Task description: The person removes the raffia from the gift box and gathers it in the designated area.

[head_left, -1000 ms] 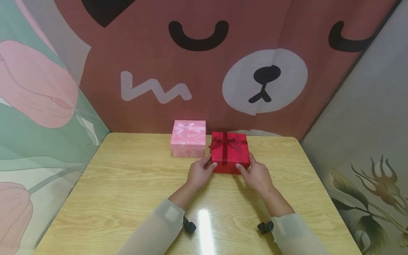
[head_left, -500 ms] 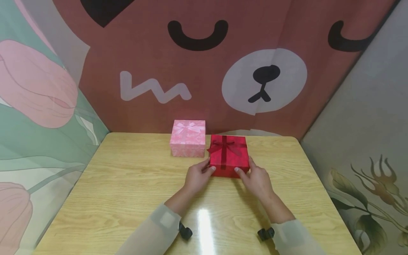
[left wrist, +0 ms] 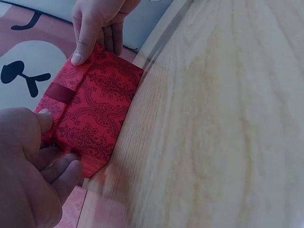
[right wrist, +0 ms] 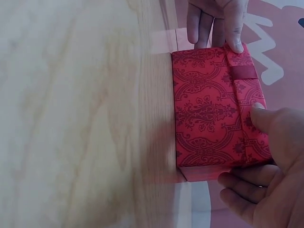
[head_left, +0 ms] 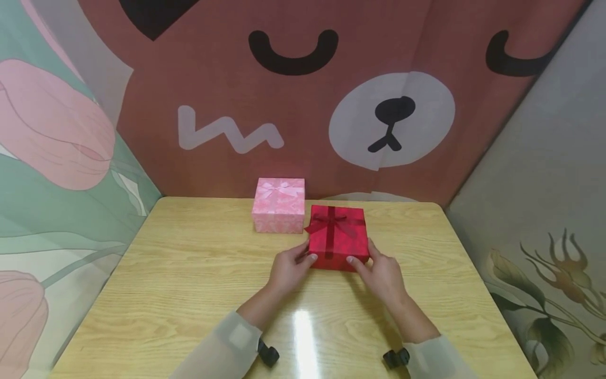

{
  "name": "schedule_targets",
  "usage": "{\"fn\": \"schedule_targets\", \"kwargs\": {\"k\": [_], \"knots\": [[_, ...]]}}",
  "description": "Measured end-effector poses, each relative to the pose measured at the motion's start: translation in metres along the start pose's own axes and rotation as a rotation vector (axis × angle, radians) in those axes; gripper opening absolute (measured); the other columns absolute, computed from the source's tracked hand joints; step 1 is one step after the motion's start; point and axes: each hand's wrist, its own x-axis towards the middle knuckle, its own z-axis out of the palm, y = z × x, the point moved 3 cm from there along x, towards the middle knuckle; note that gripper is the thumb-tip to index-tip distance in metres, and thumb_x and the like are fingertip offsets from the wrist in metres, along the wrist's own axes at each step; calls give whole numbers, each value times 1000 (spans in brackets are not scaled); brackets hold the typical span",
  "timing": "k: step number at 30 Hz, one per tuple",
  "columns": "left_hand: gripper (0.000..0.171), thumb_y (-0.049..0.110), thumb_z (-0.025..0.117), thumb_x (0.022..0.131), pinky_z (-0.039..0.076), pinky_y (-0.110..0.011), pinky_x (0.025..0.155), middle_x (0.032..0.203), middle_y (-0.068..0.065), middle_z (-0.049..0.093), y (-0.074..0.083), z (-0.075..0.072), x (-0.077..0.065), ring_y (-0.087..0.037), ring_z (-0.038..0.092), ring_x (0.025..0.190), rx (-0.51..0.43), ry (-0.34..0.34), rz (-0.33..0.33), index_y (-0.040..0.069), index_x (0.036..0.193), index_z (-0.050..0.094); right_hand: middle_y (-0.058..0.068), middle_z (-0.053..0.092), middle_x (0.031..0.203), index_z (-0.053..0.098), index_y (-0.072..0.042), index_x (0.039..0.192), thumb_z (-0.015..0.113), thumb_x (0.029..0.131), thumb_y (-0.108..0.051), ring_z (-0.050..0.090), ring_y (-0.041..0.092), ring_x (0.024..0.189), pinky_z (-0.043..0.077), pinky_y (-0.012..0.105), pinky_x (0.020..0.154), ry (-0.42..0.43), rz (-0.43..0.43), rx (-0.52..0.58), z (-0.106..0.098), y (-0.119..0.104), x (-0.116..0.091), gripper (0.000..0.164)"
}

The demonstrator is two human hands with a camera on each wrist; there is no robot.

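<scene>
A red gift box (head_left: 338, 231) with a dark red ribbon and bow sits between my two hands at the back half of the wooden table. My left hand (head_left: 287, 271) grips its left side, thumb on the front near the lid edge and fingers along the side. On the opposite side my right hand (head_left: 383, 273) holds it the same way. Both wrist views show the patterned front of the red gift box (left wrist: 97, 107) with a thumb at each end. A pink gift box (head_left: 279, 205) with a pale bow stands just left of the red one.
The wooden table (head_left: 189, 295) reaches back to a wall hanging (head_left: 213, 173) printed with a bear face. Flowered panels rise along the left and right sides. Small dark wrist cameras hang below both sleeves.
Both hands have drawn the red gift box toward me and slightly left, keeping their grip. The pink gift box has stayed where it was.
</scene>
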Motion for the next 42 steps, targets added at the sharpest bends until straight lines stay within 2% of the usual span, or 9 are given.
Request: {"fn": "schedule_targets", "kwargs": {"k": [12,21,25,31,42], "knots": [[54,30,77,96,59,-23,88,137,-6,67,-1,-7,-20,-16,69,117,-38,-52,-62,11,145,62,-6,36,51,46,-8,156,74,90,-59,25,10,50,25,25,44,40,17,19,0,-2,-19,88],[54,31,78,96,59,-23,88,136,-7,68,0,-15,-36,-16,70,115,-16,-71,-10,8,143,63,-8,37,49,49,-7,154,74,88,-63,22,7,49,25,24,41,63,10,74,4,-4,-34,90],[55,31,78,95,59,-22,88,136,-5,67,-1,-19,-42,-14,70,114,-24,-67,-21,8,143,62,-11,35,49,49,-8,154,75,87,-63,20,4,47,24,22,40,62,-1,96,5,-6,-37,89],[56,32,80,94,60,-24,85,134,-9,68,-2,-26,-52,-18,72,113,-57,-50,-41,8,141,64,-14,36,47,52,-8,152,77,87,-60,18,3,47,24,21,39,48,-20,137,6,-13,-39,87],[57,36,78,94,60,-24,86,134,-5,69,0,-42,-60,-18,70,116,2,-6,-65,11,143,64,-16,30,47,56,-9,149,80,84,-59,16,2,47,24,21,39,14,-5,181,12,-24,-37,85]]}}
